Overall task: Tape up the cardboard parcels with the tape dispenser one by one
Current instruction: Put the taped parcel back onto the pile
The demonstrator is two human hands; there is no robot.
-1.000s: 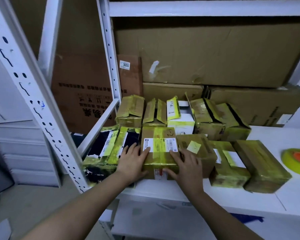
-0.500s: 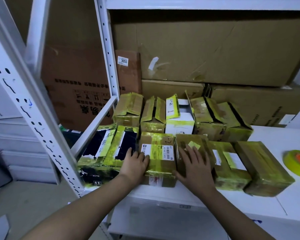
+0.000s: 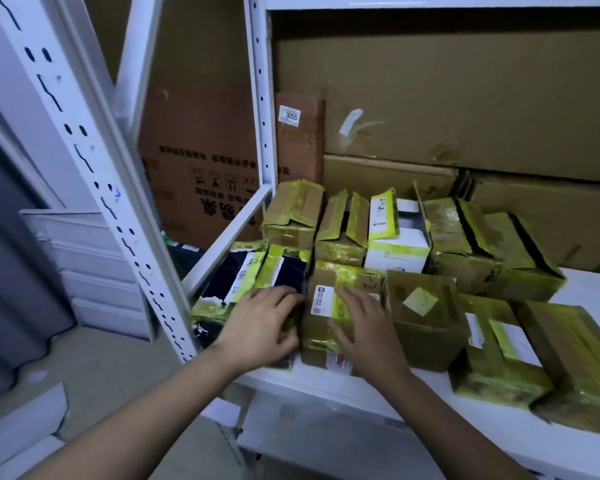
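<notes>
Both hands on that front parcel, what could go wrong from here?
1. The taped brown cardboard parcel with the white label sits wedged between the dark blue yellow-taped parcel and the brown parcel with a yellow sticker; pulling it may drag them.
2. It sits near the white shelf edge and might tip off.

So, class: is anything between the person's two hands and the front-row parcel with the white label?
Nothing visible. The left hand rests at the labelled parcel's left side, against the dark parcel; the right hand lies flat on its top. Neighbouring parcels press close on both sides.
</notes>
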